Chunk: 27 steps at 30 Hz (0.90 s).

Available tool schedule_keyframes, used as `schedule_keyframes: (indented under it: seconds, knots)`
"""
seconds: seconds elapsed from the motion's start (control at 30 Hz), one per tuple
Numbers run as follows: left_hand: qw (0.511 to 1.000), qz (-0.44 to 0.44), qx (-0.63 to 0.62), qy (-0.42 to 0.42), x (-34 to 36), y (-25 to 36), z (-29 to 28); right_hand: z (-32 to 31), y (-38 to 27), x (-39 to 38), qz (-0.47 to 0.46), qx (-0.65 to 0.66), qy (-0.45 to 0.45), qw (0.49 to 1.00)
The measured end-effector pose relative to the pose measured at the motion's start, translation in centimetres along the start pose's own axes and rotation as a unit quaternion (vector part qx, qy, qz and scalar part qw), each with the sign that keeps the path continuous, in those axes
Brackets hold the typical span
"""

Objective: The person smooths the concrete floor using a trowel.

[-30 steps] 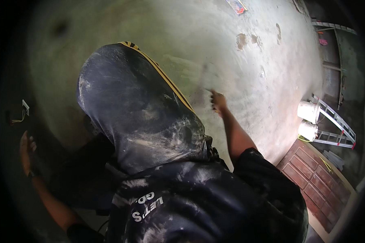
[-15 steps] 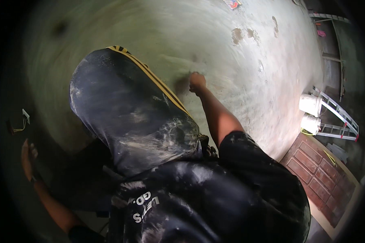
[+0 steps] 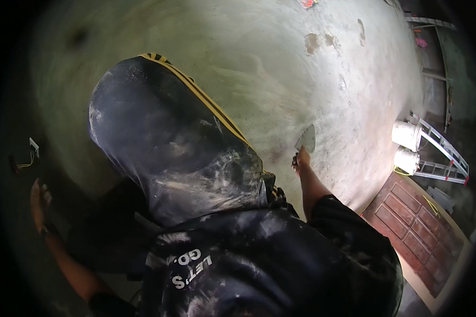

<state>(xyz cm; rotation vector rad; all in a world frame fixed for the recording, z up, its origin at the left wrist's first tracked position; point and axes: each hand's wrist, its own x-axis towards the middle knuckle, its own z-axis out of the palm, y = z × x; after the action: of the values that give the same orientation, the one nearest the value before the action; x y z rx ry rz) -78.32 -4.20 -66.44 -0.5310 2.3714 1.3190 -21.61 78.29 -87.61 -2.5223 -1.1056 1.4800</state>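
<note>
My right hand (image 3: 301, 160) is closed round the handle of a small trowel (image 3: 308, 138). Its flat grey blade points away from me over the pale, scuffed concrete floor (image 3: 259, 84); I cannot tell whether it touches the concrete. The handle is hidden in my fingers. Far to the left, my left hand (image 3: 38, 202) is raised with its fingers stretched out, against a dark surface that may be a wall. A wall box with loose wires (image 3: 25, 161) is just above it. My bent knee (image 3: 137, 116), in dark dusty trousers with yellow stripes, fills the middle.
At the right stand two white buckets (image 3: 405, 136) beside an aluminium ladder (image 3: 444, 145). A reddish-brown panelled door (image 3: 415, 227) lies nearer to me on the right. Brown patches (image 3: 312, 43) mark the floor ahead, and a small colourful packet (image 3: 307, 3) lies beyond.
My right hand has moved right and back toward me, and the trowel blade now shows clearly. My left hand has hardly moved.
</note>
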Motion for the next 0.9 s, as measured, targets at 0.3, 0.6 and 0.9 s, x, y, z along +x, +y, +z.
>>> schedule_keyframes:
  seconds: [0.3, 0.6, 0.9]
  knots:
    - [0.999, 0.006, 0.019, -0.037, 1.2, 1.4, -0.1, 20.8, 2.4, -6.5, -0.415, -0.447, -0.149, 0.778]
    - [0.999, 0.006, 0.038, -0.038, 1.5, 0.4, -0.7, 15.1, -2.6, -5.5, -0.241, -0.346, -0.107, 0.900]
    - [0.999, -0.013, 0.036, -0.036, 2.1, -0.9, -1.8, 1.3, 5.6, -1.2, 0.000, -0.133, 0.005, 0.991]
